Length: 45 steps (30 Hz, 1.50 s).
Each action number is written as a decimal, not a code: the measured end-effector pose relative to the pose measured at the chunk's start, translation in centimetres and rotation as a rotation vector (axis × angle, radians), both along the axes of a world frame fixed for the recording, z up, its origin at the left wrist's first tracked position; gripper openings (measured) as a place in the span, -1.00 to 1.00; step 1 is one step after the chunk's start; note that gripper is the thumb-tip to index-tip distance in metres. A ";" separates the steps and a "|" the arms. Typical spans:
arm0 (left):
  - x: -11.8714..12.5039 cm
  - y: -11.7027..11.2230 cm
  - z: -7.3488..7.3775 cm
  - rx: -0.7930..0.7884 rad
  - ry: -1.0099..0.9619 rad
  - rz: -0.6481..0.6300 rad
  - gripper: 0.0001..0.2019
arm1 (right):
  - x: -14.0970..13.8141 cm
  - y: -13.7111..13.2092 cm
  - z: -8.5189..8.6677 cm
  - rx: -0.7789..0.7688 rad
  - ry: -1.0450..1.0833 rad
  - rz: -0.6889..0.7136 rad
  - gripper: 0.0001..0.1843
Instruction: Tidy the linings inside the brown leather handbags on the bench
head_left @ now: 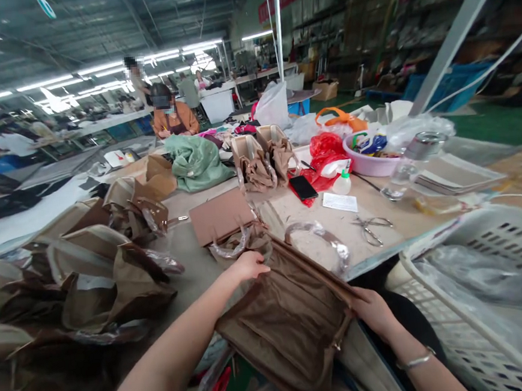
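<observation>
A brown handbag, its lining (283, 314) turned outward, spreads over the table's near edge toward my lap. With bent fingers, my left hand (251, 266) grips the lining near the bag's far side. My right hand (373, 308) is closed round the right end of the bag's long edge (314, 263), thumb on top. Just beyond my left hand lie a flat brown panel (221, 213) and a handle wrapped in clear plastic (233, 244). Another wrapped strap (318, 239) curves across the table behind the bag. What my left fingertips pinch is partly hidden.
Several unfinished bags (100, 274) crowd the left. Scissors (372, 230), a black phone (303, 187), a small bottle (342, 183) and a lilac basin (371, 161) sit on the table. A white plastic basket (450, 301) stands at right. A co-worker (176, 115) sits across.
</observation>
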<state>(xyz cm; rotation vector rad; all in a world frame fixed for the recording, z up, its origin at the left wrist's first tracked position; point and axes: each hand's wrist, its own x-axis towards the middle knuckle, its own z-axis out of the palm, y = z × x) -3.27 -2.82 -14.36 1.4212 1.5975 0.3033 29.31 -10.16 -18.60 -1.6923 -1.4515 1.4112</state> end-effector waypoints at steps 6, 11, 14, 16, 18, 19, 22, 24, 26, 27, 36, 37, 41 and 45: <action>-0.1 -0.5 -2.1 0.056 -0.012 -0.019 -0.74 | -0.2 -0.3 1.2 -0.037 0.128 -0.112 -0.82; -0.4 -2.5 -3.0 0.142 -0.049 0.022 -0.69 | -0.3 -0.8 0.5 0.003 0.166 -0.177 -0.81; -0.2 -4.2 -2.8 0.127 -0.079 0.080 -0.68 | 0.1 -1.5 0.7 0.005 0.211 -0.138 -0.78; -0.1 -5.2 -2.6 0.103 -0.107 0.140 -0.66 | 0.5 -1.9 1.1 -0.009 0.263 -0.093 -0.74; 0.1 -6.2 -2.1 0.086 -0.136 0.193 -0.62 | 0.7 -2.3 1.7 -0.001 0.314 -0.030 -0.72; 0.2 -6.8 -1.8 0.081 -0.147 0.211 -0.61 | 0.7 -2.6 2.0 0.021 0.319 0.002 -0.71; 0.7 -8.4 -0.7 0.056 -0.177 0.242 -0.60 | 0.3 -3.4 3.0 0.131 0.172 -0.022 -0.69; 1.1 -9.3 -0.1 0.030 -0.207 0.265 -0.62 | 0.1 -4.0 3.6 0.198 0.019 -0.112 -0.64; 1.3 -9.8 0.0 0.018 -0.213 0.380 -0.59 | 0.0 -4.3 4.2 0.250 -0.031 -0.052 -0.62; 1.5 -9.9 -0.1 -0.036 -0.251 0.423 -0.58 | 0.1 -4.4 4.5 0.292 -0.071 -0.003 -0.62; 6.8 -13.6 1.3 -0.322 -0.506 0.404 -0.68 | 3.8 -6.3 6.3 0.529 -0.029 -0.040 -0.79; 7.3 -14.0 1.6 -0.302 -0.494 0.405 -0.67 | 4.1 -6.4 6.2 0.526 -0.004 -0.059 -0.79; 8.6 -14.9 3.0 -0.237 -0.500 0.474 -0.67 | 4.5 -6.3 5.5 0.505 0.039 -0.166 -0.69; 9.3 -15.7 4.4 -0.258 -0.610 0.523 -0.64 | 4.1 -5.8 4.7 0.495 0.100 -0.232 -0.63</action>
